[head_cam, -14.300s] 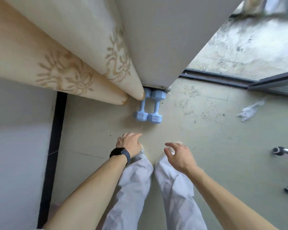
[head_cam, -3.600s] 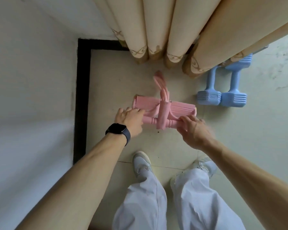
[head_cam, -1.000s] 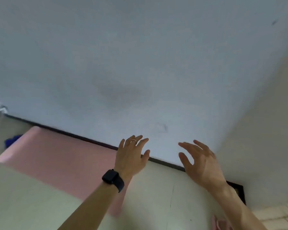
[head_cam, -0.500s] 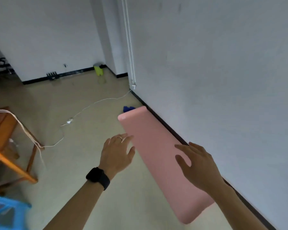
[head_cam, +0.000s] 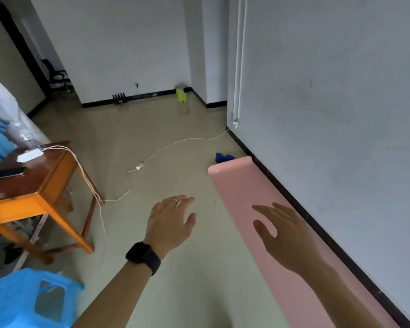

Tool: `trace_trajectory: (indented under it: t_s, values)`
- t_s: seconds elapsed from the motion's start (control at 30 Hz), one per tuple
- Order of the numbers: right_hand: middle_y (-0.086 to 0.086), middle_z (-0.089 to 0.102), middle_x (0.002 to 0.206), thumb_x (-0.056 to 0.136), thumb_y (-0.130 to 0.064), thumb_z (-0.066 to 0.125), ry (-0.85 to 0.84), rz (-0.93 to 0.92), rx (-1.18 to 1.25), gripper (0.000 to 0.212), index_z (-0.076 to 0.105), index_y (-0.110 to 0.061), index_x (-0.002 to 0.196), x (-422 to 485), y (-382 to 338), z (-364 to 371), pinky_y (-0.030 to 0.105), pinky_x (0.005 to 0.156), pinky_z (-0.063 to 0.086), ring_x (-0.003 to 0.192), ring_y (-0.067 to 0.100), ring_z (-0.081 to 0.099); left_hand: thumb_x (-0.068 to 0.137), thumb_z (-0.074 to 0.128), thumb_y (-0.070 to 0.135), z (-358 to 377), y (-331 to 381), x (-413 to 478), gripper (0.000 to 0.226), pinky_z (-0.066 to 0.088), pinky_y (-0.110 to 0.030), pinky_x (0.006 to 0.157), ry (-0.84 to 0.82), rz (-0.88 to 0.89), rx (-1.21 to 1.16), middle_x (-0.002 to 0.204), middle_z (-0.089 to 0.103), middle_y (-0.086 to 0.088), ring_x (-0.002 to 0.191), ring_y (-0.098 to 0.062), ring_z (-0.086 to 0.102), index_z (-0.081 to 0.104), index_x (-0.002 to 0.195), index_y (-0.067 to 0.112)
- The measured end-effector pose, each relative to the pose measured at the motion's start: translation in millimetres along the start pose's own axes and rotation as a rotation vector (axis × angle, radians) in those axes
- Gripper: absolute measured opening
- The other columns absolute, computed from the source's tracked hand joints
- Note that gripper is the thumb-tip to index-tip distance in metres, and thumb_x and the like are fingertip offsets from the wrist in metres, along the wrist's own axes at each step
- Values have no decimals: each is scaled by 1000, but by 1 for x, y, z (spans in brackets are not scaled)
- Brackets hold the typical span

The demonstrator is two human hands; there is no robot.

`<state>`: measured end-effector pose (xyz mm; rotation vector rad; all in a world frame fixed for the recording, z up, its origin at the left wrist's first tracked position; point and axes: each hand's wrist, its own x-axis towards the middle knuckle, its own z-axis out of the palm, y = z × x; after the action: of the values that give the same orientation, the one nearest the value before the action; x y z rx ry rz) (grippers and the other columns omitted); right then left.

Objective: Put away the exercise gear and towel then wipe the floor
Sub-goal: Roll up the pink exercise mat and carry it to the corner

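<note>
At the lower left stands a blue plastic stool (head_cam: 21,299) with a cut-out in its side. Beyond it is a wooden counter (head_cam: 33,185) with orange legs, carrying a dark phone (head_cam: 10,172) and a white power block (head_cam: 30,155). White cords hang from the block over the counter's edge. A thin white cable (head_cam: 156,152) curves over the pale floor (head_cam: 175,129) toward the right-hand wall.

The left hand (head_cam: 171,223) is held out palm down above bare floor, its fingers straight and loosely spread, gripping nothing. It wears a ring (head_cam: 175,201) on one finger and a black watch (head_cam: 142,256) on the wrist.

A dark blue towel (head_cam: 224,157) lies crumpled on the floor (its folds are too small to read). It sits right at the far end of the mat, near the skirting.

The pink exercise mat (head_cam: 237,190) lies unrolled and flat on the floor, a long narrow strip running alongside the black skirting (head_cam: 329,237). Its surface is plain and matte, with rounded far corners and a small pale mark by the far left corner.

The right hand (head_cam: 287,235) is stretched forward and shows in front of the mat, fingers spread apart with the thumb out, holding nothing. Whether it touches the mat cannot be told.

The grey-white wall (head_cam: 341,102) fills the right side.
</note>
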<state>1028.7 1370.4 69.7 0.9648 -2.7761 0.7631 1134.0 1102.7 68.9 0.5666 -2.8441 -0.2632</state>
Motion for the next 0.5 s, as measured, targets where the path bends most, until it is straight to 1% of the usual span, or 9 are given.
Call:
trace_trajectory:
  t_s: [0.1, 0.17, 0.27, 0.37, 0.5]
  values:
    - [-23, 59, 133, 94, -55, 38, 2, 24, 35, 46, 55, -41, 135, 51, 8, 26, 44, 109, 40, 139, 13, 40, 96, 45, 45, 14, -23, 48, 47, 28, -35, 114, -20, -2, 5, 146, 48, 9, 138, -12, 38, 45, 143, 37]
    - [-20, 59, 134, 98, -51, 42, -16, 56, 42, 41, 54, -40, 136, 85, 14, 39, 45, 110, 39, 140, 15, 39, 96, 45, 45, 24, -38, 78, 46, 29, -35, 114, -55, 1, 3, 145, 49, 9, 137, -13, 39, 46, 142, 36]
    - [-17, 60, 135, 98, -47, 46, -37, 117, 53, 40, 53, -39, 137, 130, 23, 58, 46, 111, 38, 141, 17, 38, 95, 43, 46, 38, -59, 122, 47, 34, -34, 111, -99, 24, 24, 143, 52, 8, 134, -14, 43, 48, 141, 35]
    - [-17, 58, 137, 99, -50, 42, -89, 161, 37, 41, 51, -41, 138, 168, 27, 78, 45, 113, 35, 142, 16, 36, 95, 48, 43, 51, -77, 167, 46, 36, -33, 109, -127, 20, 8, 142, 53, 7, 133, -15, 45, 50, 140, 33]
    - [-17, 58, 136, 98, -52, 40, -135, 219, 19, 43, 51, -41, 138, 215, 39, 104, 45, 112, 37, 142, 15, 36, 93, 43, 46, 78, -96, 226, 49, 38, -37, 108, -196, 46, -4, 142, 53, 7, 132, -16, 46, 49, 140, 33]
